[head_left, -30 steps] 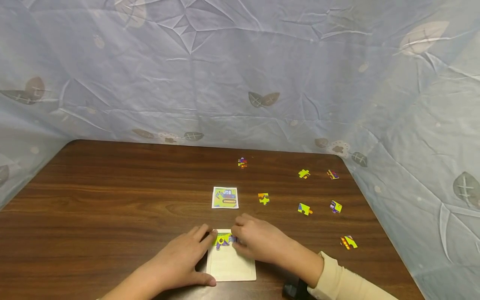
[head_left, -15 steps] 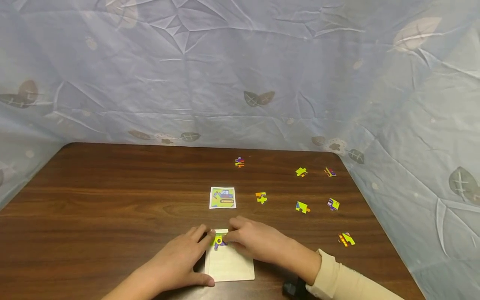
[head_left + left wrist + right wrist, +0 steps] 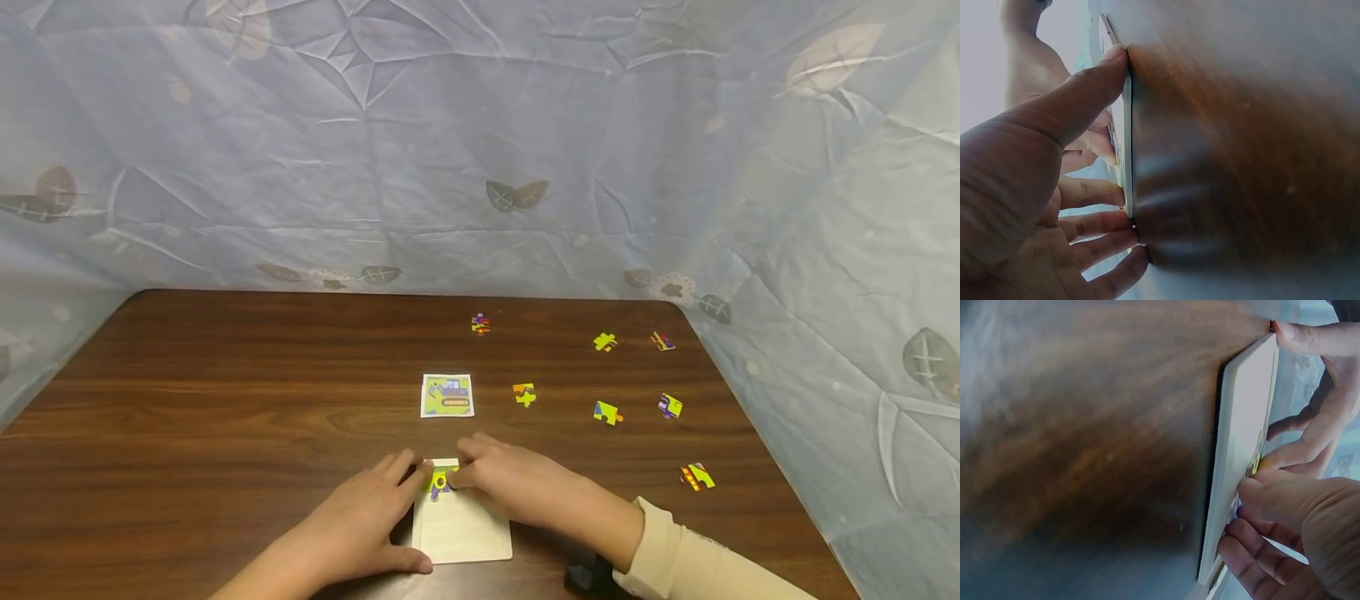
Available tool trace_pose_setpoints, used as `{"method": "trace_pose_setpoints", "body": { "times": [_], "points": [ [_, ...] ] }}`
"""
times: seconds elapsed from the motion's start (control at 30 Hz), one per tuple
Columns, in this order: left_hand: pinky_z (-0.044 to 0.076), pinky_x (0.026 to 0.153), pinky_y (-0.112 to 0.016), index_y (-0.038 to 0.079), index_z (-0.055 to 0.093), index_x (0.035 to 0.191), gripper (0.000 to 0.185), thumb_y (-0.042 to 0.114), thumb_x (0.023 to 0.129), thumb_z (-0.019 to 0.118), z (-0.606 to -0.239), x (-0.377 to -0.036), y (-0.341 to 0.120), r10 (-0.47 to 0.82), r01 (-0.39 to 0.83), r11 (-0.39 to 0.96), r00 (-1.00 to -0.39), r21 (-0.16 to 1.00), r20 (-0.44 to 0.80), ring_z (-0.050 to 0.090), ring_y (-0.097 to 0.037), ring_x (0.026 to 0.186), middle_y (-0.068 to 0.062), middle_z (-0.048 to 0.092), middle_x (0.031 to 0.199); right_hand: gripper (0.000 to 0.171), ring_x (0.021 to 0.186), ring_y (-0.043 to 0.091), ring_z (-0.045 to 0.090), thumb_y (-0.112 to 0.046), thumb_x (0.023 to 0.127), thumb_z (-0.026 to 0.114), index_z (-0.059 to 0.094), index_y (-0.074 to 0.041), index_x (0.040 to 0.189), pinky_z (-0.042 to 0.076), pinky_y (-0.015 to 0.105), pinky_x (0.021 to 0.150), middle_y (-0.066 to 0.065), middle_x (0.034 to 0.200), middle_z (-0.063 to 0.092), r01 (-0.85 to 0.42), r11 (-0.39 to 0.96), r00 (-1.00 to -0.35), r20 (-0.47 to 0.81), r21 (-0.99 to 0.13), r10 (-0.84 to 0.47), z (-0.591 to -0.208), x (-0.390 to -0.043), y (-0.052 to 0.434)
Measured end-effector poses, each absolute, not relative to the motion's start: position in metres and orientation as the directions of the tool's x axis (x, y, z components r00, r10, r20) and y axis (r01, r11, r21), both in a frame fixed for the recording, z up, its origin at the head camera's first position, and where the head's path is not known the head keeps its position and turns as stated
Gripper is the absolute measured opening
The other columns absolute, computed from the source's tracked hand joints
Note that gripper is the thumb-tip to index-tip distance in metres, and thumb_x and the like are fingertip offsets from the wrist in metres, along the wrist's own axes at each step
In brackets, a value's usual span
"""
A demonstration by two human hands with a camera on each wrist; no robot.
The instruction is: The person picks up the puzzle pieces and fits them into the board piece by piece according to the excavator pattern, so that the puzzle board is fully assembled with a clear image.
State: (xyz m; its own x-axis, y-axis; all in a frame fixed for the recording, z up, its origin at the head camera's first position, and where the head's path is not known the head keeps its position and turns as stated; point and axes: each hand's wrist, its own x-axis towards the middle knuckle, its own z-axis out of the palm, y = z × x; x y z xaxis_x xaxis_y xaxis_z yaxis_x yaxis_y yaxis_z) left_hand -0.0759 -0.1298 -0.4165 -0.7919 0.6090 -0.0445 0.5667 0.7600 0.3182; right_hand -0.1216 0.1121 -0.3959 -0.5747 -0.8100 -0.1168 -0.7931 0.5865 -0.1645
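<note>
Puzzle tray [image 3: 461, 533] under both hands

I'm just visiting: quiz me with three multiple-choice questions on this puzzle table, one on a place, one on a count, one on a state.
1. Where does the small picture card lie?
A. beyond the white tray
B. under the left hand
C. at the table's left edge

2. How many loose puzzle pieces lie apart from the tray?
A. three
B. seven
C. twelve

3. How full is the white tray?
A. complete
B. mostly bare
C. half done

Answers:
1 A, the card sits farther up the table.
2 B, seven scattered to the right, one at.
3 B, only pieces by the left hand and right hand.
</note>
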Motion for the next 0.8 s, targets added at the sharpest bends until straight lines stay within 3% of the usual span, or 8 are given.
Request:
{"method": "trace_pose_setpoints", "body": {
  "times": [0.2, 0.4, 0.57, 0.8],
  "points": [
    [0.055, 0.101, -0.060, -0.001, 0.051, 0.150, 0.108, 0.070, 0.075, 0.081, -0.416, -0.076, -0.128, 0.606, 0.553, 0.753, -0.794, 0.357, -0.046, 0.055, -0.046, 0.137, -0.021, 0.053, 0.150, 0.028, 0.092, 0.003, 0.049, -0.015, 0.102, 0.067, 0.077, -0.022, 0.127, 0.049, 0.011, 0.077, -0.007, 0.102, 0.058, -0.760, 0.613, -0.607, -0.102, -0.217, -0.788, -0.398, -0.121, 0.115],
    [0.054, 0.103, -0.062, -0.002, 0.050, 0.151, 0.108, 0.069, 0.075, 0.082, -0.416, -0.076, -0.129, 0.605, 0.544, 0.752, -0.794, 0.372, -0.062, 0.053, -0.049, 0.139, -0.023, 0.051, 0.153, 0.028, 0.092, 0.004, 0.046, -0.015, 0.102, 0.067, 0.077, -0.020, 0.127, 0.047, 0.010, 0.077, -0.006, 0.103, 0.058, -0.780, 0.594, -0.591, -0.081, -0.198, -0.803, -0.401, -0.121, 0.115],
    [0.056, 0.100, -0.059, -0.002, 0.050, 0.150, 0.109, 0.069, 0.075, 0.082, -0.416, -0.076, -0.128, 0.606, 0.547, 0.753, -0.793, 0.365, -0.063, 0.055, -0.045, 0.137, -0.020, 0.052, 0.150, 0.031, 0.099, 0.004, 0.052, -0.017, 0.103, 0.066, 0.072, -0.019, 0.134, 0.052, 0.012, 0.082, -0.006, 0.111, 0.061, -0.792, 0.582, -0.579, -0.075, -0.183, -0.812, -0.403, -0.121, 0.119],
    [0.058, 0.098, -0.054, -0.002, 0.051, 0.149, 0.108, 0.070, 0.075, 0.081, -0.416, -0.077, -0.127, 0.609, 0.555, 0.753, -0.791, 0.354, -0.056, 0.057, -0.037, 0.135, -0.016, 0.054, 0.147, 0.034, 0.101, 0.005, 0.059, -0.023, 0.106, 0.062, 0.065, -0.018, 0.139, 0.057, 0.022, 0.088, -0.004, 0.122, 0.064, -0.748, 0.573, -0.619, 0.042, -0.334, -0.784, -0.398, -0.124, 0.152]
  ]
}}
